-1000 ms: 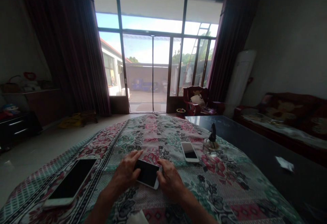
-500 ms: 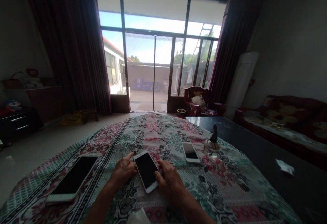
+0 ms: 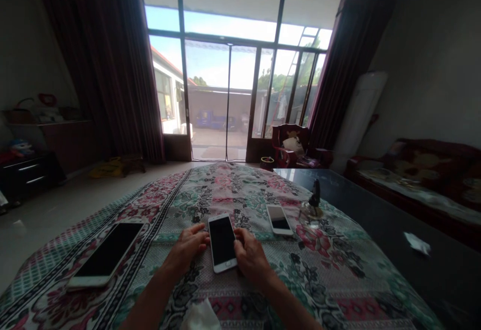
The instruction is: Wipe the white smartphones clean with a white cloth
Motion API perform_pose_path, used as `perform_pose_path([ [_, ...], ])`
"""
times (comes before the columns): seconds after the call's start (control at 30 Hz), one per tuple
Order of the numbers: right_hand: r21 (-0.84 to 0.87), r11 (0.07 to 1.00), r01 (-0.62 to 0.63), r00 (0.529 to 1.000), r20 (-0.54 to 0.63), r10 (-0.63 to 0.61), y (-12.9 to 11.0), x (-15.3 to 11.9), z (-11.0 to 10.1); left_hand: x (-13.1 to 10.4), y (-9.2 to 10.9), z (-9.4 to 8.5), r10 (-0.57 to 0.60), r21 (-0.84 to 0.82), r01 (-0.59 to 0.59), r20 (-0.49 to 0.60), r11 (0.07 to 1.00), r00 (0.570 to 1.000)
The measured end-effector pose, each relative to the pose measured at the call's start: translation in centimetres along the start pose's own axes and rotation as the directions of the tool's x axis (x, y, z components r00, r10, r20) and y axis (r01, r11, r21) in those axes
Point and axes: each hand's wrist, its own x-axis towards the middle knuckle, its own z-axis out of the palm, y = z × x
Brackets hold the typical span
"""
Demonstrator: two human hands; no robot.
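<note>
A white smartphone (image 3: 222, 242) with a dark screen is in front of me over the flowered cloth, its home button toward me. My right hand (image 3: 252, 256) grips its right edge, thumb at the side and fingers curled at the rim. Just left of the phone, my left hand (image 3: 187, 245) has its fingers stretched out, fingertips close to the left edge; whether they touch it I cannot tell. A smaller white phone (image 3: 279, 219) lies to the right, beyond my right hand. At the left, a larger white-framed device (image 3: 108, 256) with a dark screen lies flat.
The patterned cloth (image 3: 323, 275) covers most of the table. A clear bottle with a black spray top (image 3: 314, 202) stands behind on the right. Crumpled white tissue (image 3: 201, 315) lies near me, and a white scrap (image 3: 417, 243) on the dark tabletop (image 3: 379, 229). Wooden chair (image 3: 289, 142) beyond.
The phone has turned more upright, its top swinging to the right. My left hand has shifted slightly right, and its pointing finger has come down. The view tilts slightly.
</note>
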Motion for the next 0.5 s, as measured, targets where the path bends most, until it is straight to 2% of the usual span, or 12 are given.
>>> perform_pose_path([
  [0.1,0.134,0.988,-0.076,0.997,-0.007,0.077,0.6,0.5,0.1,0.2,-0.4,0.6,-0.004,-0.07,0.003,-0.009,0.998,1.0],
  [0.17,0.159,0.982,-0.101,0.994,-0.02,0.105,0.9,0.7,0.2,0.1,-0.3,1.1,-0.032,-0.126,0.03,-0.009,0.992,0.999],
  [0.23,0.15,0.982,-0.113,0.992,-0.033,0.119,1.1,0.7,0.2,-0.2,0.1,1.7,-0.048,-0.181,0.056,0.05,0.982,0.998],
  [0.33,0.123,0.987,-0.103,0.991,-0.075,0.112,0.8,0.5,0.2,-0.8,0.5,2.5,-0.051,-0.221,0.059,0.039,0.973,0.998],
  [0.5,0.037,0.996,-0.082,0.98,-0.178,0.087,-0.1,-0.2,0.3,-1.5,0.5,3.6,-0.007,-0.178,0.011,0.024,0.984,1.0],
])
